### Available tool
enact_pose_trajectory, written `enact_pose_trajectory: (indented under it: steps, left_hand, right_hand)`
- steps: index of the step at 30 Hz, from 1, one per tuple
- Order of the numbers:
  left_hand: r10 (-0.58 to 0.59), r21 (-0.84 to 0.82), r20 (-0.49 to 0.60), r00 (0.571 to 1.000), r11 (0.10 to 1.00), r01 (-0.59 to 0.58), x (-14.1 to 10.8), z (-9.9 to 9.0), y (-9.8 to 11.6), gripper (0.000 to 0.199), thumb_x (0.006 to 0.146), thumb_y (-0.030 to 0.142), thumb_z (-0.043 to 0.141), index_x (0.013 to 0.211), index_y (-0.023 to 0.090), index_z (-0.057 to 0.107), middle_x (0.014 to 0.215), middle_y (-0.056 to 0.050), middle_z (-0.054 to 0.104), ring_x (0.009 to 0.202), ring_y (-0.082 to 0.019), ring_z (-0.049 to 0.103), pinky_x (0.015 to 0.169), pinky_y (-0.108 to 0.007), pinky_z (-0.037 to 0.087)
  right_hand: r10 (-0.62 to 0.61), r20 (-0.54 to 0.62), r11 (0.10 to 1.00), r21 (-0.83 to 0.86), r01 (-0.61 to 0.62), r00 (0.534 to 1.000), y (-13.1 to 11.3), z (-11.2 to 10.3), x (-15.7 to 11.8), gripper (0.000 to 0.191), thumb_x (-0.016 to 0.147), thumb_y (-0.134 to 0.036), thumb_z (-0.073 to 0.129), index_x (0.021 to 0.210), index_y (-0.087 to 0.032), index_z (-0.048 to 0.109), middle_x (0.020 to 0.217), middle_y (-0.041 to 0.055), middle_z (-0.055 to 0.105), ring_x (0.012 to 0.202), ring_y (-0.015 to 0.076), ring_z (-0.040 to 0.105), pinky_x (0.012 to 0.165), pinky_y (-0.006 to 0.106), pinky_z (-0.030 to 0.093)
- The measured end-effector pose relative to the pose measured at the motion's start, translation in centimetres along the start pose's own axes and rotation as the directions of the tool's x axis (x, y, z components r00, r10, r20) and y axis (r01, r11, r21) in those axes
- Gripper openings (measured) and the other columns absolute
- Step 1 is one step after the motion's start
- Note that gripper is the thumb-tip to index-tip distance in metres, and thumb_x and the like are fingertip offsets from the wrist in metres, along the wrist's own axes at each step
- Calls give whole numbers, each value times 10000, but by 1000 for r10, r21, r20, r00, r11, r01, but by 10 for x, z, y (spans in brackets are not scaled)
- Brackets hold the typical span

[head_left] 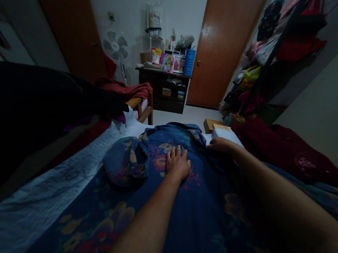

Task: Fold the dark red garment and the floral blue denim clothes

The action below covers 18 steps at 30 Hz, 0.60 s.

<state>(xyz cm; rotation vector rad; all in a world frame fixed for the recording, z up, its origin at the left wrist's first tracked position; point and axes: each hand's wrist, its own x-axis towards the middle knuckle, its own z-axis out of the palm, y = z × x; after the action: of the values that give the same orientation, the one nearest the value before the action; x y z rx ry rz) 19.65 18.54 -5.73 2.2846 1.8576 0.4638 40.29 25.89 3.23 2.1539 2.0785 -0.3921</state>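
Note:
A blue floral dress [196,222] lies spread over a pale bed sheet [49,195], its collar end pointing away from me. On the left, one sleeve [125,164] is bunched and folded in over the body. My left hand [178,165] rests flat on the upper part of the dress, fingers spread, holding nothing. At the right shoulder edge, my right hand [220,144] is closed with its fingertips curled down on the cloth. Shadow hides part of the fabric below my right forearm.
Dark clothes [41,112] are heaped along the left. A maroon cloth [289,155] lies on the right, near a white box-like item [227,136]. Beyond the bed stand a wooden chair [150,105], a fan [116,46], a dark cabinet [148,90] and a door [222,49].

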Motion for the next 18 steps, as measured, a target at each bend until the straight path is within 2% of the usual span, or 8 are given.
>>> enact_pose_trajectory:
  steps: [2, 6, 8, 12, 15, 18]
  left_hand:
    - [-3, 5, -4, 1000, 1000, 3, 0, 1, 0, 553, 892, 441, 465, 1413, 253, 464, 1562, -80, 335, 1438, -314, 263, 1163, -496, 216]
    - [-6, 25, 5, 1000, 1000, 6, 1, 2, -1, 555, 894, 458, 454, 1422, 286, 447, 1565, -55, 335, 1438, -302, 267, 1159, -491, 226]
    - [-7, 35, 0, 1000, 999, 7, 0, 3, -1, 558, 896, 464, 449, 1428, 295, 438, 1566, -56, 332, 1439, -299, 268, 1160, -485, 224]
    - [2, 37, -6, 1000, 999, -2, 0, 3, -1, 557, 897, 463, 446, 1425, 284, 445, 1565, -72, 331, 1435, -306, 272, 1157, -484, 228]
    - [5, 36, -2, 1000, 999, -5, 1, 3, -1, 563, 896, 458, 452, 1430, 280, 439, 1563, -76, 332, 1435, -307, 270, 1155, -488, 230]
    - [5, 40, -5, 1000, 999, -5, 2, 4, -2, 564, 892, 462, 457, 1426, 280, 444, 1563, -76, 331, 1434, -307, 268, 1154, -490, 227]
  right_hand:
    - [2, 34, 999, -42, -1, 999, 1, -2, -1, 276, 877, -329, 569, 960, -124, 734, 969, 119, 731, 871, 195, 672, 788, 261, 461]
    - [59, -153, 988, -135, -80, 987, 2, -4, -4, 297, 865, -330, 559, 1034, -142, 716, 1085, 144, 708, 1006, 247, 652, 813, 284, 462]
    - [95, -254, 984, -124, -129, 962, 3, -6, -6, 312, 880, -330, 525, 1077, -162, 698, 1127, 152, 693, 1040, 270, 643, 812, 302, 470]
    - [214, -420, 967, -39, -253, 882, 12, -10, -1, 352, 918, -301, 432, 1141, -165, 668, 1180, 177, 661, 1052, 304, 635, 800, 343, 486]
    - [245, -429, 961, -13, -278, 869, 23, -12, 8, 358, 912, -288, 452, 1151, -130, 666, 1185, 207, 647, 1060, 327, 623, 799, 358, 484]
    - [204, -360, 975, -8, -221, 910, 29, -9, 21, 372, 907, -282, 482, 1142, -59, 663, 1154, 262, 644, 1045, 331, 624, 806, 356, 471]
